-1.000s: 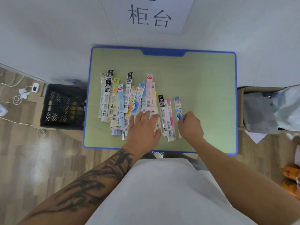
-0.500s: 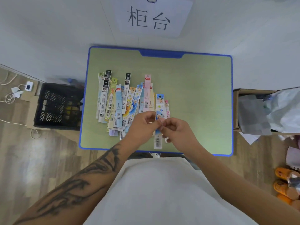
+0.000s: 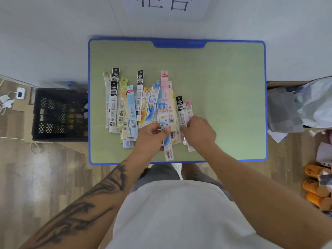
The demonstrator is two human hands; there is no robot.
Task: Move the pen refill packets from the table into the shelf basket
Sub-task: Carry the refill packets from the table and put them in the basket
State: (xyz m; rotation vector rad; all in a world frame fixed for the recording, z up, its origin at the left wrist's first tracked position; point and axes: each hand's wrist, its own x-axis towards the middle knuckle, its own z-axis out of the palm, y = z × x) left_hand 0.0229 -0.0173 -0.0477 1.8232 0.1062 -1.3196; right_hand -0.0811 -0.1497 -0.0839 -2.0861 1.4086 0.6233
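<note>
Head view is showing the left hand [image 3: 150, 135] pinching a blue cartoon-printed refill packet [image 3: 166, 132] between thumb and fingers, its barcode end hanging toward the near edge of the table [image 3: 224, 83]. Just to the right, the right hand [image 3: 199, 132] is curling over the near ends of a black-topped packet [image 3: 180, 109] and a pink packet [image 3: 188, 109], its fingers closing on them, though whether they are lifting off the surface I cannot tell. Both hands are working side by side, close but apart. Beyond and to the left of them, the pile of refill packets [image 3: 133, 105] is lying fanned out on the green tabletop, long sides roughly parallel, overlapping one another, with a tall pale pink packet [image 3: 164, 83] reaching farthest. On the floor just left of the table a black lattice crate [image 3: 57, 114] is sitting, with some small things inside that are too dim to name. On the right, a cardboard box [image 3: 280, 83] with grey and clear bags [image 3: 305, 105] is standing beside the table, and orange slippers [image 3: 314, 187] are lying nearer. A paper sign [image 3: 165, 6] is hanging on the far wall.
</note>
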